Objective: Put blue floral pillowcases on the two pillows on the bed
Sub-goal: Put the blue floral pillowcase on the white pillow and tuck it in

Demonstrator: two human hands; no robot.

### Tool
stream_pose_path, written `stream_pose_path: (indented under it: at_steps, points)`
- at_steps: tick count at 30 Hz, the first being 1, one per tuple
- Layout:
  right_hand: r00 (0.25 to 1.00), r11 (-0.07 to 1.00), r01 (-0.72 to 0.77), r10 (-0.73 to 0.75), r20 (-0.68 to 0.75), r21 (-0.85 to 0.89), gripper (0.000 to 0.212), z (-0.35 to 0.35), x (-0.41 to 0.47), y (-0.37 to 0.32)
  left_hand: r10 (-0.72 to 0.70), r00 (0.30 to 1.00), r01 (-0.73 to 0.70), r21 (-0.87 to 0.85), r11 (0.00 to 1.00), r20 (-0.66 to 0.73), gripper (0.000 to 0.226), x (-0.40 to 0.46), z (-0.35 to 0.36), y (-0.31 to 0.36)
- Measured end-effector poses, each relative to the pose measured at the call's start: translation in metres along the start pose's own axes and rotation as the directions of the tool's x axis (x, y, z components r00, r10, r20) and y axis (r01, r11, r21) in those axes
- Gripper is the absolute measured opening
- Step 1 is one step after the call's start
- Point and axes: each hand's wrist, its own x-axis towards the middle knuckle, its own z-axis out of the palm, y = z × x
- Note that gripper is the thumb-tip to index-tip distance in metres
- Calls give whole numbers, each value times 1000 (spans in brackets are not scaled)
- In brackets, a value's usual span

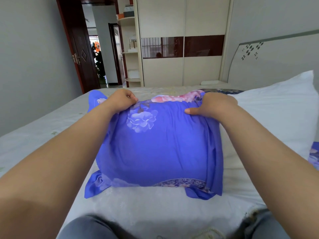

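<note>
A pillow inside a blue floral pillowcase point(155, 145) lies on the bed in front of me, its flaps spread at the corners. My left hand point(120, 100) grips the far left edge of the case, fingers curled into the fabric. My right hand point(214, 105) grips the far right edge, thumb pointing left across the top. A bare white pillow point(276, 111) lies to the right, against the headboard. A piece of a second blue floral pillowcase point(313, 157) shows at the right edge of the view.
The bed point(51, 131) has a pale patterned sheet. A white headboard point(269, 61) stands at the right, a wardrobe point(183, 69) beyond the bed, and an open dark door point(81, 54) at the back left. My knees point(89, 228) rest at the near edge.
</note>
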Motion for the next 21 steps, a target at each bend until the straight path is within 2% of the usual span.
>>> stream_pose_path:
  at_steps: [2, 3, 5, 7, 8, 10, 12, 14, 16, 17, 18, 19, 21]
  points:
    - [997, 999, 37, -38, 63, 26, 94, 5, 5, 8, -36, 999, 38, -107, 994, 24, 21, -1, -1, 2]
    - [997, 997, 59, -62, 47, 57, 90, 11, 9, 8, -45, 998, 50, -122, 991, 44, 21, -3, -2, 4]
    - [991, 981, 104, -88, -105, 164, 64, 24, 14, 8, -48, 996, 56, -109, 992, 74, 25, -8, -6, 6]
    - [976, 909, 128, -45, -212, 396, 47, 38, 19, 14, -30, 996, 40, -119, 992, 81, 33, -14, -12, 8]
    - [975, 868, 124, -17, -221, 481, 44, 43, 17, 17, -15, 997, 27, -160, 987, 80, 32, -17, -15, 7]
    - [977, 853, 93, 21, -212, 513, 48, 54, 17, 25, 8, 998, 8, -262, 965, 61, 30, -24, -20, 1]
    - [978, 857, 67, 46, -204, 511, 53, 62, 16, 28, 20, 999, -35, -309, 951, -50, 28, -33, -25, -7]
    - [972, 847, 76, 56, -230, 526, 48, 66, 15, 27, -25, 959, -66, -308, 949, -283, 36, -47, -25, -18]
    - [964, 841, 92, 59, -259, 533, 45, 68, 15, 27, -164, 814, 8, -271, 962, -557, 47, -64, -22, -31]
    - [962, 837, 95, 63, -267, 538, 44, 68, 14, 27, -296, 748, 98, -342, 935, -594, 47, -71, -20, -40]
    - [961, 827, 98, 66, -269, 554, 44, 68, 13, 28, -435, 722, 188, -453, 872, -538, 46, -76, -17, -48]
    - [961, 813, 105, 66, -269, 573, 44, 69, 11, 28, -537, 735, 258, -563, 786, -413, 45, -78, -12, -55]
    - [960, 791, 114, 68, -271, 601, 43, 68, 8, 29, -570, 807, 313, -708, 633, -152, 51, -81, -6, -61]
